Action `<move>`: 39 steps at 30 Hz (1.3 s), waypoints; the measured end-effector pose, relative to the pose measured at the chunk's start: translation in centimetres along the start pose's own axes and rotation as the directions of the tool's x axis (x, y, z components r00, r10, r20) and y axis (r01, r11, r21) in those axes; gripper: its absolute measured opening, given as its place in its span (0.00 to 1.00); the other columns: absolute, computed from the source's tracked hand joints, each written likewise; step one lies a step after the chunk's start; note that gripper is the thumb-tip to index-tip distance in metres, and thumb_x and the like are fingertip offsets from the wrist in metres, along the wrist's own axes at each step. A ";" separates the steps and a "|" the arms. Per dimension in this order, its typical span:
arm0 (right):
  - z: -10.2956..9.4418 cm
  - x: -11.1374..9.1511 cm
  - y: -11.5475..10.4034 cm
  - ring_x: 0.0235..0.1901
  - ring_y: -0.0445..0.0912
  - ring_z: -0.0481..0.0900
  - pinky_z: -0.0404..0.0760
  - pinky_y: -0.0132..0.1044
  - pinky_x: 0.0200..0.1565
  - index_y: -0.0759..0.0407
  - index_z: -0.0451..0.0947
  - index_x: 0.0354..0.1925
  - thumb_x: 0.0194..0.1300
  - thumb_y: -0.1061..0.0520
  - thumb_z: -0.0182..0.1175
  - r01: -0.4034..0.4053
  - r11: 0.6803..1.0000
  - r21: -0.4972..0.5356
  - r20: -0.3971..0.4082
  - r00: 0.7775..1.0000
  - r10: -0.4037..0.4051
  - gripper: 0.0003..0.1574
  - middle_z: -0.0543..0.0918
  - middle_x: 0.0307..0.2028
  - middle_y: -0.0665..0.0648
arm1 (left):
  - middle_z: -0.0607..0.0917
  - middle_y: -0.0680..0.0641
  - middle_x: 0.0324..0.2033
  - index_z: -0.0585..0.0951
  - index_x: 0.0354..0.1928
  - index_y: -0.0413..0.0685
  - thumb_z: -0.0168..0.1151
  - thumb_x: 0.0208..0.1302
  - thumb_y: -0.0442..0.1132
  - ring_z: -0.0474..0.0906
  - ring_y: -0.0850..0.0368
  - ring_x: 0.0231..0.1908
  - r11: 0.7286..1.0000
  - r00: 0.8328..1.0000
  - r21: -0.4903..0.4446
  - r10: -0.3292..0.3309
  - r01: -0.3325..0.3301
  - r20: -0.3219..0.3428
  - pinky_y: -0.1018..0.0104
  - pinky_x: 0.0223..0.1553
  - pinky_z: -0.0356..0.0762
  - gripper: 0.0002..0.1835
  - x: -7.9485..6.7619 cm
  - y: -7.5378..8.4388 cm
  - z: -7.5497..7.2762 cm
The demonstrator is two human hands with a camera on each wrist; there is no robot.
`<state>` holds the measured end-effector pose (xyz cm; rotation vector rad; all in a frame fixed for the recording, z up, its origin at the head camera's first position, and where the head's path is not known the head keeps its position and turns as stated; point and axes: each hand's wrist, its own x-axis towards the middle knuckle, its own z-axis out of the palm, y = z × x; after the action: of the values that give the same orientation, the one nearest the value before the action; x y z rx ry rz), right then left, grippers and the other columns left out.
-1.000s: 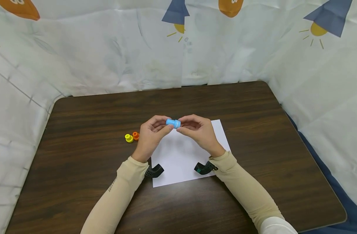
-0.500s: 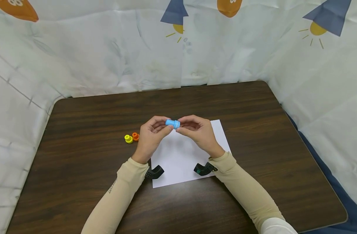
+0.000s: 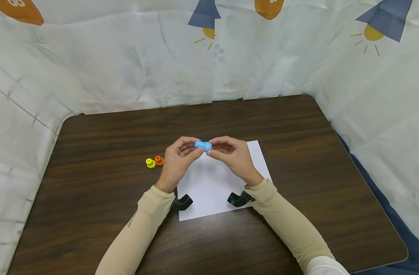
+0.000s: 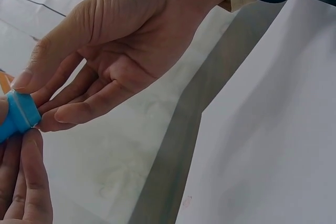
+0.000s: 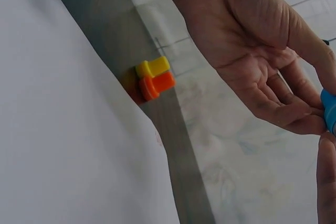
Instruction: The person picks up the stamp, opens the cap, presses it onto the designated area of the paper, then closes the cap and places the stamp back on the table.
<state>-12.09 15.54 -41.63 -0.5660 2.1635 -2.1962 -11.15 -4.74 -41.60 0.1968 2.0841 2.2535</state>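
A small blue stamp (image 3: 200, 144), a narrow handle with a wider round end, is held sideways above the paper by both hands. My left hand (image 3: 175, 162) pinches its narrow end between thumb and fingertips. At the wider, cap-like end (image 3: 208, 146), the thumb and fingers of my right hand (image 3: 232, 154) grip from the other side. A thin seam rings this blue end (image 4: 23, 109) in the left wrist view. Below the hands lies a white sheet of paper (image 3: 212, 191) with a faint reddish mark (image 4: 187, 201) near one edge.
A yellow stamp (image 3: 151, 164) and an orange stamp (image 3: 159, 160) stand side by side left of the paper, close to my left hand. The dark wooden table (image 3: 102, 172) backs onto a printed white curtain (image 3: 126, 57).
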 end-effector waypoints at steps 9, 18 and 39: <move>0.2 -0.1 -0.3 0.43 0.37 0.88 0.90 0.33 0.51 0.74 0.82 0.51 0.61 0.70 0.71 -0.013 1.000 0.017 -0.005 1.000 0.013 0.19 0.87 0.45 0.47 | 0.85 0.53 0.48 0.81 0.54 0.39 0.71 0.66 0.35 0.85 0.61 0.48 0.999 1.000 0.034 0.015 -0.015 0.006 0.73 0.55 0.86 0.17 0.0 0.2 -0.1; 0.3 -0.1 -0.3 0.44 0.38 0.88 0.89 0.33 0.51 0.72 0.82 0.52 0.62 0.68 0.71 0.005 1.000 0.008 0.010 1.000 -0.006 0.19 0.87 0.46 0.45 | 0.85 0.54 0.47 0.81 0.53 0.38 0.72 0.66 0.35 0.85 0.61 0.49 0.999 0.999 0.031 0.029 -0.029 0.025 0.73 0.56 0.86 0.17 0.0 0.7 -0.4; 1.3 0.4 0.1 0.44 0.40 0.88 0.90 0.35 0.50 0.67 0.83 0.52 0.60 0.70 0.72 0.029 0.998 -0.047 0.021 0.999 -0.028 0.21 0.85 0.48 0.70 | 0.87 0.56 0.46 0.82 0.52 0.38 0.74 0.63 0.33 0.87 0.63 0.45 0.983 0.991 0.141 0.129 -0.122 -0.043 0.74 0.54 0.86 0.17 -0.3 2.5 -6.1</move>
<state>-12.20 14.15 -41.68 -0.6223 2.2167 -2.1482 -11.56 -11.02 -39.61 0.2878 2.3185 2.2044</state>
